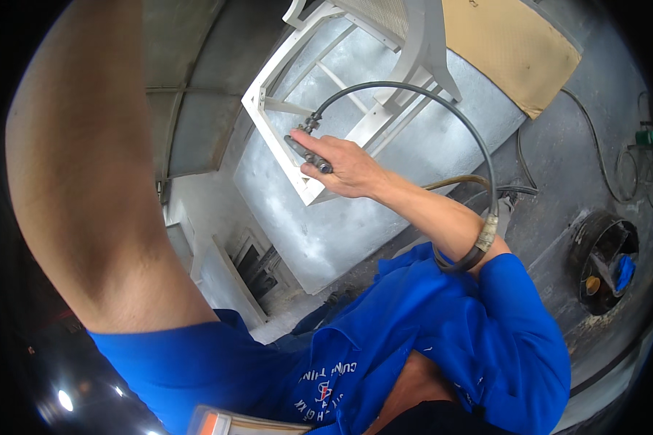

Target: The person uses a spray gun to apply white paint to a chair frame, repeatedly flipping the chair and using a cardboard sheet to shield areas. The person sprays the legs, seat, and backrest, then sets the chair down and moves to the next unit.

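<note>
My right hand [347, 168] is closed around a small metal spray gun [315, 158], its thumb and fingers wrapped on the body. A grey hose [435, 94] runs from the gun in a wide arc and loops round my right forearm near the elbow. Just past the gun stands a white chair frame [281, 161], with an open seat and crossbars, and a woven panel [381, 13] at the top edge. My left arm is raised along the left side, and its hand lies outside the picture.
Under the chair is a large grey, paint-dusted board [305, 243]. A cardboard sheet [511, 54] lies at upper right. On the right floor are a thin hose [595, 138] and a black tub [584, 272] holding a blue piece. Grey wall panels [203, 123] stand on the far left.
</note>
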`<action>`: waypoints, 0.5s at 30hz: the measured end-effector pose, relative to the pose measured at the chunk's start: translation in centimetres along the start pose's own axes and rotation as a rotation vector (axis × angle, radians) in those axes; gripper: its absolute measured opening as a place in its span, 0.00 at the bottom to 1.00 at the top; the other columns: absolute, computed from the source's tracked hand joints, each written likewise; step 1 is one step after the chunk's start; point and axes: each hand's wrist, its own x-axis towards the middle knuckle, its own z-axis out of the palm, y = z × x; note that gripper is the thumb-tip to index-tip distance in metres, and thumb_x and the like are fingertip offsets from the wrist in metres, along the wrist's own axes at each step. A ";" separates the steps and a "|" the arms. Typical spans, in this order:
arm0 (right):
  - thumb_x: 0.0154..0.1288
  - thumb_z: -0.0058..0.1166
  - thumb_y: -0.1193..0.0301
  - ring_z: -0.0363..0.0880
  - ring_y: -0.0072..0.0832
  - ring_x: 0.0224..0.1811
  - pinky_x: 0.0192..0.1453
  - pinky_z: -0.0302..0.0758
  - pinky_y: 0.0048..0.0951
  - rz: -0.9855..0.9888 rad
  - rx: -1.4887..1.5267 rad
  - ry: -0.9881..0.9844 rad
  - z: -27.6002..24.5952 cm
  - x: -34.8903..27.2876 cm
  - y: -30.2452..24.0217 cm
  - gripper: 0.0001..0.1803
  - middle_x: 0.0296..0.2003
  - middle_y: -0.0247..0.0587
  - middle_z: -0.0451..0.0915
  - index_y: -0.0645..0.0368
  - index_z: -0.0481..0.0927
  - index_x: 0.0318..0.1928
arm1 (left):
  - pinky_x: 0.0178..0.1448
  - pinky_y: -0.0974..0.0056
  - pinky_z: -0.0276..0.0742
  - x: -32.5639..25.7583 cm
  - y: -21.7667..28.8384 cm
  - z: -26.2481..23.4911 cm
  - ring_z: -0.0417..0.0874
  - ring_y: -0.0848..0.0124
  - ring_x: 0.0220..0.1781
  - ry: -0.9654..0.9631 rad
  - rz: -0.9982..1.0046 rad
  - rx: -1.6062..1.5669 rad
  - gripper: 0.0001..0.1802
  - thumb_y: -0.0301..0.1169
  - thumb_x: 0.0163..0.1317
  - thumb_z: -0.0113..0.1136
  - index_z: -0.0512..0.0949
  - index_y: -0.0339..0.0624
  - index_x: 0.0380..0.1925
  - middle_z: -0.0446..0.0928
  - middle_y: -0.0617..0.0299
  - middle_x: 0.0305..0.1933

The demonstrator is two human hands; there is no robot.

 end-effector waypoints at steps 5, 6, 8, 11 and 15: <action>0.75 0.59 0.58 0.81 0.44 0.40 0.49 0.78 0.42 0.020 0.000 0.061 1.9 0.8 0.7 0.34 0.37 0.47 0.81 0.45 0.66 0.78 | 0.76 0.55 0.65 -3.3 1.4 -0.4 0.73 0.61 0.72 0.022 -0.003 0.014 0.37 0.58 0.73 0.56 0.76 0.43 0.69 0.77 0.54 0.70; 0.75 0.59 0.58 0.81 0.44 0.40 0.49 0.78 0.42 0.017 -0.010 0.089 1.6 0.7 0.7 0.34 0.37 0.47 0.81 0.44 0.66 0.78 | 0.76 0.55 0.65 -3.6 1.5 -0.5 0.73 0.61 0.73 0.026 -0.001 0.012 0.37 0.58 0.73 0.57 0.76 0.43 0.69 0.77 0.54 0.70; 0.75 0.59 0.56 0.81 0.43 0.40 0.49 0.78 0.42 0.022 -0.040 0.137 0.8 0.5 0.4 0.35 0.37 0.46 0.81 0.44 0.66 0.78 | 0.76 0.55 0.65 -4.1 1.6 -0.5 0.73 0.61 0.73 0.037 0.004 0.011 0.36 0.58 0.73 0.57 0.76 0.43 0.69 0.77 0.54 0.70; 0.74 0.60 0.55 0.82 0.43 0.39 0.48 0.79 0.42 0.016 -0.094 0.240 -1.3 -0.3 -0.3 0.35 0.36 0.46 0.81 0.44 0.67 0.77 | 0.76 0.55 0.65 -4.5 1.8 -0.4 0.73 0.61 0.73 0.055 0.023 0.007 0.36 0.58 0.73 0.57 0.76 0.43 0.69 0.76 0.54 0.71; 0.71 0.65 0.60 0.82 0.43 0.35 0.44 0.79 0.43 -0.042 -0.171 0.410 -4.3 -1.2 -1.4 0.34 0.33 0.47 0.80 0.45 0.70 0.75 | 0.76 0.55 0.64 -3.7 1.5 -0.4 0.72 0.61 0.73 0.070 0.051 0.001 0.36 0.57 0.73 0.57 0.76 0.43 0.69 0.76 0.54 0.71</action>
